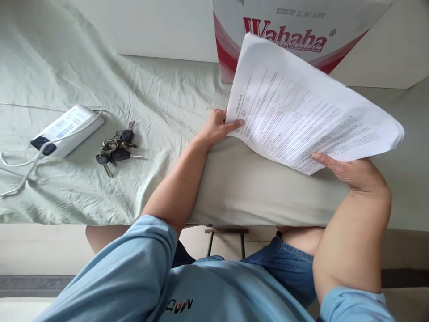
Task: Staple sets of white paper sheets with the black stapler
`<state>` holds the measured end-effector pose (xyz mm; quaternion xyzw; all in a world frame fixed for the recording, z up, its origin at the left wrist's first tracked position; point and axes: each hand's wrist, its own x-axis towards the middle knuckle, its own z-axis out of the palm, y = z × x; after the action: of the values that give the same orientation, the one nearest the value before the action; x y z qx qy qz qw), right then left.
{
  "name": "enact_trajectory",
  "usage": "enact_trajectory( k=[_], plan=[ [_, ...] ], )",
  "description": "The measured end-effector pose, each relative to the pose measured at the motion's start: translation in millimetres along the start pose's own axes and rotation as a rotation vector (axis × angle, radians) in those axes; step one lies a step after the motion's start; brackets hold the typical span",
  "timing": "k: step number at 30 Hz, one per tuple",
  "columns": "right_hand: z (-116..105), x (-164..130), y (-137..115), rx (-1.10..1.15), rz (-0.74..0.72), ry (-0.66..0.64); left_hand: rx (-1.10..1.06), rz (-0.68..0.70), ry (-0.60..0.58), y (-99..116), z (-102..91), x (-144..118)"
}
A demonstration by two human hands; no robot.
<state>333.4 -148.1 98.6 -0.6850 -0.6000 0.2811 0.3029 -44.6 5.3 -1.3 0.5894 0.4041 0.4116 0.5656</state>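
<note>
A stack of printed paper sheets (295, 112) is held tilted above the cloth-covered table, its text lines running slantwise. My left hand (219, 127) grips the near left corner, thumb on top and fingers behind the pages. At the lower right edge, my right hand (351, 170) holds the same stack, its thumb pressed on the top sheet and its other fingers hidden underneath. The far right corner of the pages curls a little.
A white and red Wahaha carton (284, 58) stands behind the papers against the wall. On the left of the wrinkled green cloth (161, 103) lie a bunch of keys (117, 147) and a white box-shaped device (69, 129) with a white cable (27, 179).
</note>
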Motion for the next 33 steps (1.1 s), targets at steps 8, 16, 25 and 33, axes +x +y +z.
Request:
enact_trajectory(
  k=[8,16,25,33],
  plan=[
    [-12,-8,0,0.187,0.310,-0.324,-0.097,0.011,0.088,-3,5.7,-1],
    [-30,-5,11,0.550,0.168,0.304,-0.202,-0.125,-0.134,15,8.8,-12],
    [24,7,-19,0.561,0.211,-0.142,0.174,-0.167,-0.611,41,25.1,-19],
    [43,10,-9,0.406,0.306,-0.134,0.134,-0.206,-0.527,37,26.7,-18]
  ],
)
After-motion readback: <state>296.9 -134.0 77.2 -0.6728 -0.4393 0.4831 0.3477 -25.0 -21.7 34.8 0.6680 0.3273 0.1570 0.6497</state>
